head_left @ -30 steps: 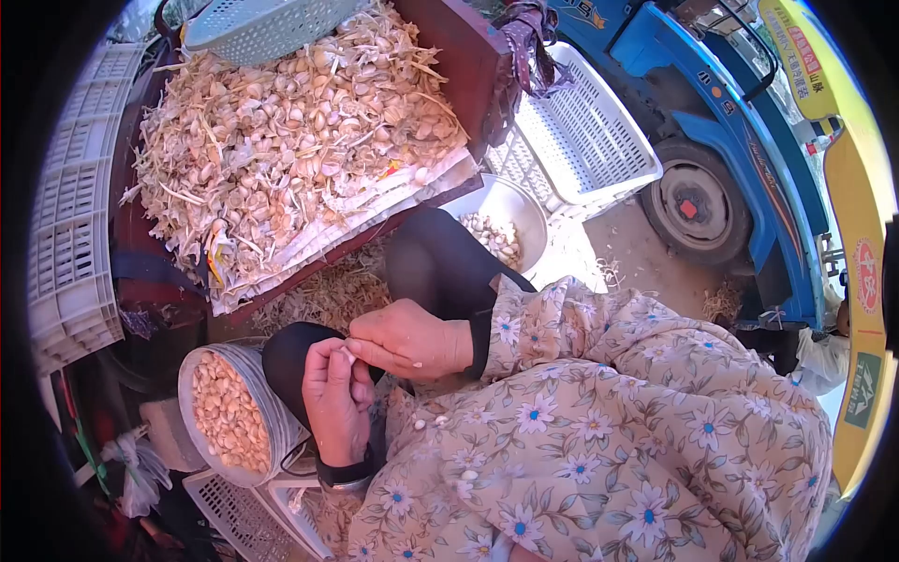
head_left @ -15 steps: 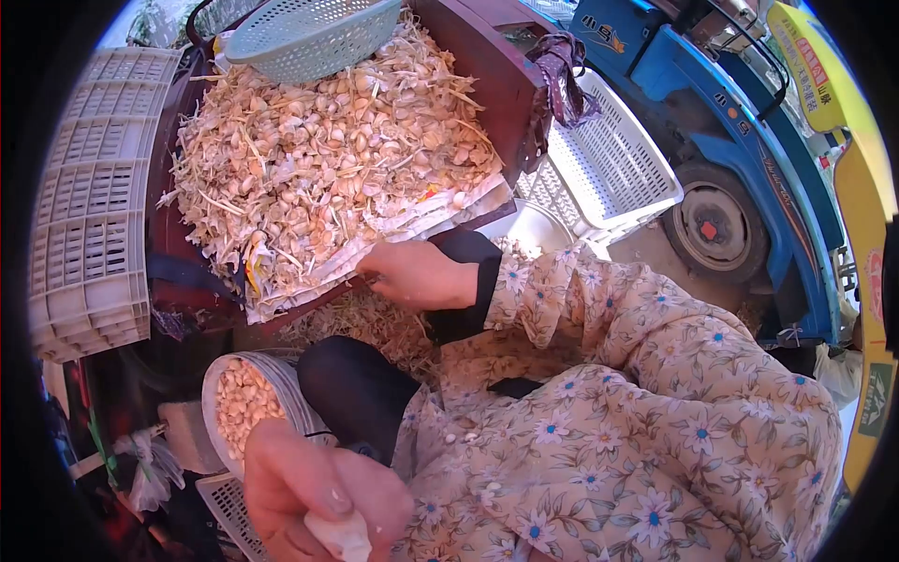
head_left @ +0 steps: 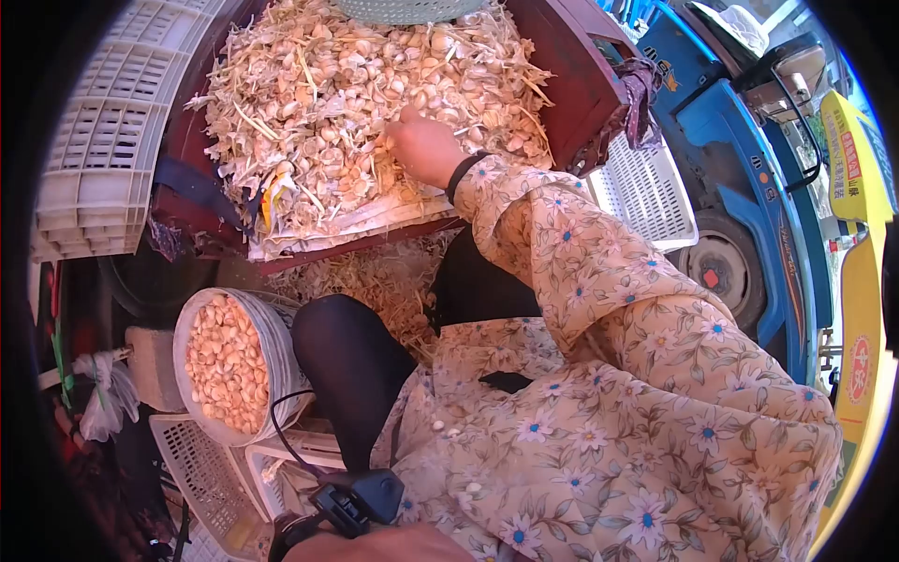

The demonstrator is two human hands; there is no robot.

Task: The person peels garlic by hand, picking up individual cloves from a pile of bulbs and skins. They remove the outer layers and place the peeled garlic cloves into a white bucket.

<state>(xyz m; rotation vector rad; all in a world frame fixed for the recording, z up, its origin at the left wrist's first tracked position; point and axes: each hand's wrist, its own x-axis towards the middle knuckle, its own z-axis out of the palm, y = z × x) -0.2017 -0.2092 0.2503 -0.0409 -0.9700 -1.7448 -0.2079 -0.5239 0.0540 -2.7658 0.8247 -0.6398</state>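
My right hand [head_left: 426, 150] reaches onto the heap of garlic cloves and papery skins [head_left: 318, 122]. Its fingers are bent together against the cloves, and whatever lies between the fingertips is hidden. At the bottom edge, only part of my left hand [head_left: 384, 545] shows, beside a black device with a cable [head_left: 361, 501]; its fingers are out of sight. A whitish bucket [head_left: 281, 342] filled with garlic cloves [head_left: 225, 365] stands left of my dark-clad knee [head_left: 346, 365].
The heap lies in a dark red cart bed [head_left: 571, 75] with a pale green basket [head_left: 412, 7] on top. White plastic crates [head_left: 103, 140] are at left, and another white crate [head_left: 646, 192] sits right. A blue vehicle [head_left: 740, 159] is parked beyond.
My right hand has moved from the heap's front edge up onto the cloves. My left hand, which held a whitish clove, has dropped mostly out of frame. The view has shifted.
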